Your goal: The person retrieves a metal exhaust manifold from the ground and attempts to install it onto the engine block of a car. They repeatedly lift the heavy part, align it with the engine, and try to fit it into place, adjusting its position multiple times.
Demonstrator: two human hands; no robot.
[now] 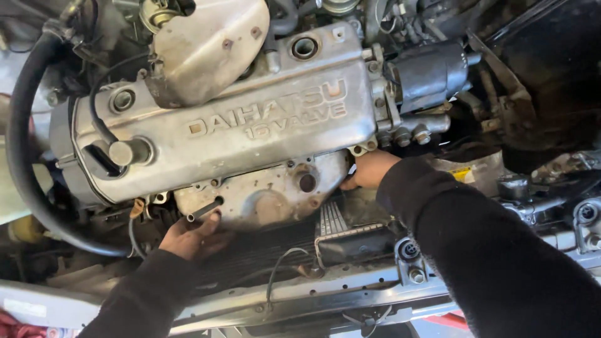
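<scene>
Head view into an engine bay. Landmark: grey valve cover (238, 119), lying slantwise across the upper middle, raised lettering on it.

Heat shield (263, 194), a rusty, pale metal plate with holes, sits just below the valve cover, against its lower edge. Both hands are on it.

Left hand (195, 236): below the valve cover, at the shield's lower left corner. Palm up, fingers loosely spread and curled, fingertips touching the shield's bottom edge. A short dark tube (204, 211) sticks out just above the fingers; cannot tell if the hand grips it. Black sleeve runs down to the lower left.

Right hand (369, 170): just below the valve cover's right end, at the shield's right edge. Fingers tucked behind the plate and hidden, so grip cannot be told; hand touches the shield edge. Black sleeve fills the lower right.

Second shield (210, 50), domed and pale, lies above the valve cover, overlapping its top edge. Black hose (19, 138) curves round to the left of the cover. Distributor (432, 72), dark, sits off the cover's right end. Radiator (263, 250), dark and finned, lies below the cover, under the heat shield, between the two hands. Grey crossbar (313, 294) runs below that.
</scene>
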